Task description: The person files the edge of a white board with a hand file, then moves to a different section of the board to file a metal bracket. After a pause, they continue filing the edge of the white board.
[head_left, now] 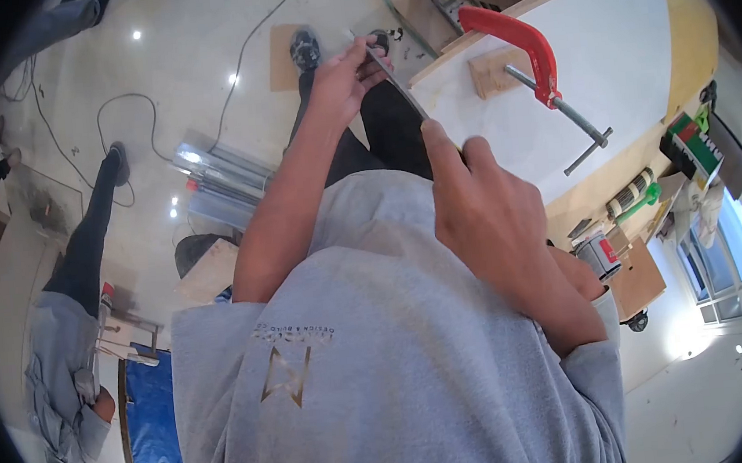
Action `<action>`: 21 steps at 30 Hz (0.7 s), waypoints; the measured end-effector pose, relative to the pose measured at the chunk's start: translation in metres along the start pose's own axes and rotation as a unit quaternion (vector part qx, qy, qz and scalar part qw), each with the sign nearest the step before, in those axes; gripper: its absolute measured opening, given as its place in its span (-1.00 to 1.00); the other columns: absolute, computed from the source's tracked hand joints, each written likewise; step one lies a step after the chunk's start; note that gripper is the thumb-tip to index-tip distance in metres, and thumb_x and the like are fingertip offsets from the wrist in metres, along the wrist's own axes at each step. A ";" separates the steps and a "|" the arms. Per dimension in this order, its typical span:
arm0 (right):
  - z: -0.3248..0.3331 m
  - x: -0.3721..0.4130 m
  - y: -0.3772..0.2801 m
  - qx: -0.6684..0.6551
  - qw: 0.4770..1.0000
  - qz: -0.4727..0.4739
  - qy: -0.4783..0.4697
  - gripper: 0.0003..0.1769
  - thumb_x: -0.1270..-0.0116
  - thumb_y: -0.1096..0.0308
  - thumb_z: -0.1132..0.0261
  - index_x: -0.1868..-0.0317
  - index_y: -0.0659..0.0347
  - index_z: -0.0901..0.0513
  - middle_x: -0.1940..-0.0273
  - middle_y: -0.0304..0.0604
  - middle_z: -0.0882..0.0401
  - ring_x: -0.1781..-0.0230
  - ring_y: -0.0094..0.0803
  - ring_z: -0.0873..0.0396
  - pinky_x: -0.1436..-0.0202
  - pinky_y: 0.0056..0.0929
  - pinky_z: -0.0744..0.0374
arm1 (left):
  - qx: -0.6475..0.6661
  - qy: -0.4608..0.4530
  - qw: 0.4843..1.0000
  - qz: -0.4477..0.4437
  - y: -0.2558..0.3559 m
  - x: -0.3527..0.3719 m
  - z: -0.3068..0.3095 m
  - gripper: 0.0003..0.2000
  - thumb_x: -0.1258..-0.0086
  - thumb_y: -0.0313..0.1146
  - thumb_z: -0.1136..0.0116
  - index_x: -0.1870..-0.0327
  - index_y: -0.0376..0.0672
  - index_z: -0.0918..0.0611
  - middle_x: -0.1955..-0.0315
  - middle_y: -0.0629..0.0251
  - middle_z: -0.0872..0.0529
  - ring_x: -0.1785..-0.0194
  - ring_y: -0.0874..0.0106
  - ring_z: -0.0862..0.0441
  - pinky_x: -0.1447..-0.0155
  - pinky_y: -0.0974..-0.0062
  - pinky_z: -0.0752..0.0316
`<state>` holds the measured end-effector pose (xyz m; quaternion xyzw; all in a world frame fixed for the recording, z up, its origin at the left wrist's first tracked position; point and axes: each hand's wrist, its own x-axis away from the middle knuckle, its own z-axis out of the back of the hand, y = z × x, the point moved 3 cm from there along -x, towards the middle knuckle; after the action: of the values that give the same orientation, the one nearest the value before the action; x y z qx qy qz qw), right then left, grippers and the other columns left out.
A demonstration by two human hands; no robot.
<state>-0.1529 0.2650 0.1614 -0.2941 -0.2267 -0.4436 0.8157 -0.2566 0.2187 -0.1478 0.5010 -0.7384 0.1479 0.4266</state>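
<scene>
A long, thin, dark-grey metal tool [400, 86] slants between my two hands; its exact kind does not show. My left hand [347, 82] closes around its far end, with the tip poking past the fingers. At the near end my right hand [489, 193] is wrapped around the tool, hiding most of its grip. Right of the hands lies a curved white board [610, 34]. A red G-clamp [539, 54] with a steel screw sits over a small wooden block [492, 74] on that board. Neither hand touches the clamp.
At left, another person [63, 346] in a grey shirt stands near a blue sheet [152, 418]. Bundled metal profiles [221, 178] lie on the floor by a black cable [238, 71]. A tin [601, 255] and a green box [701, 145] stand at right.
</scene>
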 end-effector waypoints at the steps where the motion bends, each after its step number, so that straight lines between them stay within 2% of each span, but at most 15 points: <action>1: 0.007 0.004 -0.002 0.007 1.000 -0.015 -0.019 -0.30 -0.21 0.51 -0.35 -0.40 0.35 -0.44 0.21 0.00 -0.51 0.44 -0.15 -0.71 0.50 -0.23 -0.65 | 0.008 -0.009 1.000 -0.012 0.005 0.009 -0.006 -0.56 -0.63 -0.09 -0.22 -0.23 -0.32 -0.61 0.07 0.17 -0.75 -0.03 0.26 -0.75 -0.29 0.18 -0.68; 3: 0.021 0.015 -0.003 0.019 0.997 -0.046 -0.059 -0.27 -0.22 0.51 -0.35 -0.44 0.34 -0.40 0.20 0.00 -0.49 0.41 -0.16 -0.71 0.50 -0.23 -0.65 | 0.002 -0.001 1.000 -0.010 0.010 0.028 -0.017 -0.57 -0.63 -0.10 -0.21 -0.23 -0.31 -0.62 0.07 0.17 -0.75 -0.02 0.26 -0.76 -0.29 0.18 -0.69; 6: 0.030 0.026 -0.001 -0.021 0.998 -0.043 -0.048 -0.28 -0.25 0.53 -0.33 -0.45 0.33 -0.42 0.20 -0.02 -0.48 0.45 -0.17 -0.69 0.50 -0.26 -0.64 | 0.005 -0.001 1.000 -0.008 0.006 0.046 -0.027 -0.59 -0.64 -0.10 -0.20 -0.23 -0.29 -0.63 0.07 0.19 -0.77 -0.02 0.28 -0.77 -0.25 0.22 -0.69; 9: 0.036 0.034 -0.002 -0.006 0.999 -0.025 -0.046 -0.29 -0.27 0.53 -0.31 -0.47 0.35 -0.43 0.20 -0.02 -0.47 0.49 -0.20 -0.68 0.51 -0.27 -0.63 | -0.006 0.009 1.000 0.001 0.004 0.056 -0.039 -0.61 -0.64 -0.12 -0.20 -0.23 -0.26 -0.64 0.09 0.22 -0.78 -0.01 0.33 -0.76 -0.20 0.28 -0.70; 12: 0.037 0.038 -0.001 -0.020 0.998 -0.049 -0.025 -0.38 -0.40 0.51 -0.32 -0.48 0.16 -0.50 0.31 -0.10 -0.47 0.62 -0.20 -0.54 0.55 -0.16 -0.57 | -0.016 0.020 1.000 0.010 -0.001 0.058 -0.044 -0.57 -0.64 -0.13 -0.22 -0.28 -0.31 -0.60 0.09 0.20 -0.76 0.01 0.34 -0.74 -0.19 0.26 -0.70; 19: 0.039 0.042 0.003 -0.013 0.999 -0.040 -0.034 -0.34 -0.38 0.51 -0.33 -0.51 0.15 -0.49 0.30 -0.11 -0.46 0.65 -0.23 -0.52 0.58 -0.18 -0.53 | -0.020 0.014 1.000 0.010 -0.004 0.060 -0.048 -0.55 -0.65 -0.14 -0.21 -0.32 -0.35 -0.58 0.07 0.18 -0.74 0.04 0.37 -0.72 -0.21 0.26 -0.70; 21: 0.041 0.044 0.002 -0.002 0.999 -0.035 -0.036 -0.33 -0.38 0.50 -0.33 -0.51 0.14 -0.48 0.30 -0.11 -0.46 0.67 -0.23 -0.50 0.60 -0.18 -0.52 | -0.019 0.012 1.000 0.008 -0.003 0.061 -0.048 -0.60 -0.65 -0.14 -0.21 -0.26 -0.29 -0.62 0.09 0.23 -0.78 0.05 0.43 -0.74 -0.17 0.35 -0.69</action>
<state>-0.1335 0.2679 0.2185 -0.3035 -0.2647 -0.4614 0.7906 -0.2389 0.2108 -0.0722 0.4848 -0.7401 0.1433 0.4436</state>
